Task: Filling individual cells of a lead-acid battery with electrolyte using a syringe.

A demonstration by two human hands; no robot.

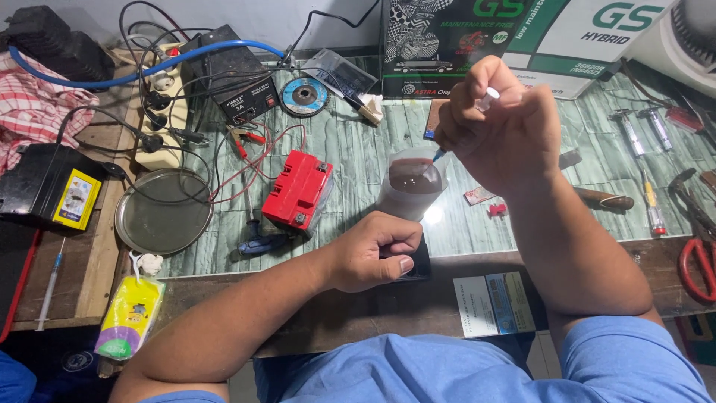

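At mid-frame I keep my right hand (501, 123) raised, wrist bent, fingers pinched shut on a small syringe (477, 108) whose tip points down into the clear plastic cup (412, 183). My left hand (369, 252) curls closed around a dark block (415, 263) at the tabletop (358, 160) edge. Best kept slow and vertical.

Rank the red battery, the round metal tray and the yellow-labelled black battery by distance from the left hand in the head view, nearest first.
From the left hand:
1. Red battery, just up and to its left on the bench.
2. Round metal tray, further left, past the red battery.
3. Yellow-labelled black battery, at the far left edge.
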